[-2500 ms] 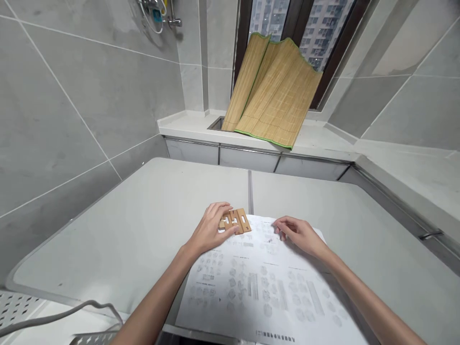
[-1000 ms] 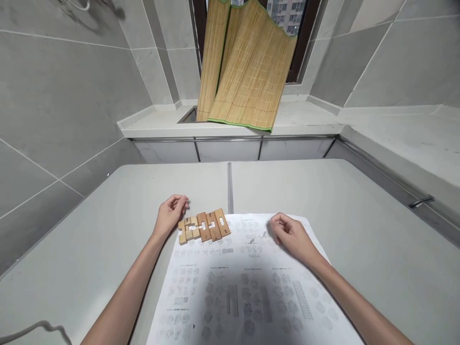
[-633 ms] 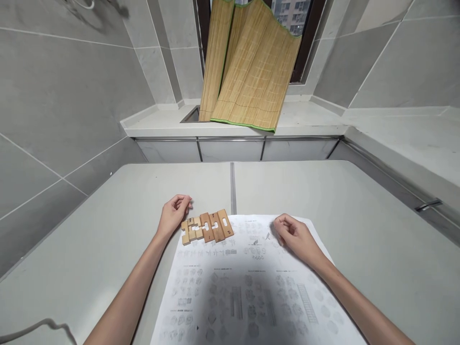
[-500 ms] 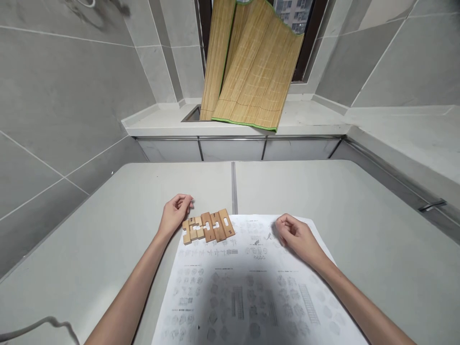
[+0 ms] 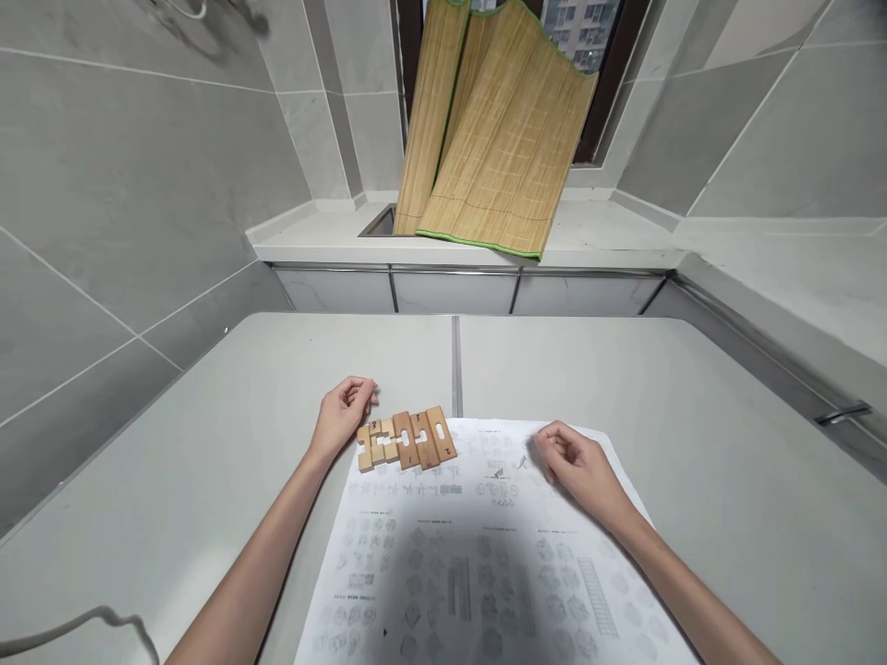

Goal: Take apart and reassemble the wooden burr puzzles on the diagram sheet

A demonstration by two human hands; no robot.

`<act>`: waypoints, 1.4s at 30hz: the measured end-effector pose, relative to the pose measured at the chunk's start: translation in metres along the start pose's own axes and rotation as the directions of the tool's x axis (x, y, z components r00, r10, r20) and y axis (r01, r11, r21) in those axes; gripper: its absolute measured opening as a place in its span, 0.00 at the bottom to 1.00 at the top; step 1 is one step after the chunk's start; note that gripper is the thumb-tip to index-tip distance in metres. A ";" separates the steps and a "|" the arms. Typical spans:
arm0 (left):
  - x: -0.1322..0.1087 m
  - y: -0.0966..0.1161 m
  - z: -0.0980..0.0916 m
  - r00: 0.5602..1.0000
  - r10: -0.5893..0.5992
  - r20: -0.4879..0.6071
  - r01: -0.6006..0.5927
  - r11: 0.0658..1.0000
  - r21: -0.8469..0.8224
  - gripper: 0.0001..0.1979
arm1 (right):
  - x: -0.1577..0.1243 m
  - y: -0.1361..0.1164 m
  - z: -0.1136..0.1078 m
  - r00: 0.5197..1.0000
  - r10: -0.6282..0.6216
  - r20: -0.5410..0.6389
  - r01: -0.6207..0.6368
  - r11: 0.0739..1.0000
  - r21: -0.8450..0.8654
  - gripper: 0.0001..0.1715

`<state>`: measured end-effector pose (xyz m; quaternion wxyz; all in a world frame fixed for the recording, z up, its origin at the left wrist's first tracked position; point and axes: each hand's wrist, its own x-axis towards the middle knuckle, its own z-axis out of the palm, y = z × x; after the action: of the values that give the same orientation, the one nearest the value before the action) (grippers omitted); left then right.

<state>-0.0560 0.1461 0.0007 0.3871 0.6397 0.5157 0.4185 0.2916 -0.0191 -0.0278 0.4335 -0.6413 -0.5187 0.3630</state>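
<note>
My left hand (image 5: 347, 406) rests on the table with its fingers loosely curled and nothing seen in them. Just right of it lies a row of flat wooden puzzle pieces (image 5: 407, 440), side by side, with slots and notches cut into them and dark marks on some. They sit at the far left corner of a large printed white sheet (image 5: 443, 517). On the sheet's far right part, my right hand (image 5: 569, 456) lies loosely closed, apart from the pieces, and no object shows in it.
The pale table (image 5: 291, 369) has a seam down its far middle. A grey cable (image 5: 90, 617) lies at the near left. Beyond the table's far edge, a folded bamboo mat (image 5: 499, 139) leans on the white counter (image 5: 305, 235) before a window. Grey tiled walls stand on both sides.
The whole view has shifted slightly, so everything appears a little farther right. Both hands and the wooden pieces keep their places on the table and sheet.
</note>
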 end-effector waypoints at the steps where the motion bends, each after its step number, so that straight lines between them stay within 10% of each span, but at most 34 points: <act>1: 0.000 -0.001 0.000 1.000 0.002 -0.001 -0.002 1.000 -0.001 0.22 | 0.000 0.000 0.000 1.000 0.006 0.002 -0.006 1.000 -0.003 0.19; 13: -0.028 -0.006 -0.006 0.997 0.050 -0.056 -0.048 0.998 0.028 0.21 | -0.006 -0.001 0.001 0.999 0.011 0.047 -0.008 0.998 -0.056 0.24; 22: -0.075 0.007 -0.012 0.989 0.070 0.131 -0.087 0.988 0.131 0.31 | -0.006 0.004 0.002 0.998 -0.017 0.052 0.020 0.999 -0.046 0.26; 42: -0.083 0.003 -0.007 0.983 0.109 0.149 -0.163 0.891 0.423 0.42 | -0.005 0.001 0.001 1.000 0.008 0.022 -0.007 0.997 -0.073 0.26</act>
<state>-0.0711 0.0641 -0.0059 0.2355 0.7685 0.5251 0.2798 0.2901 -0.0239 -0.0289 0.4026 -0.6546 -0.5341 0.3525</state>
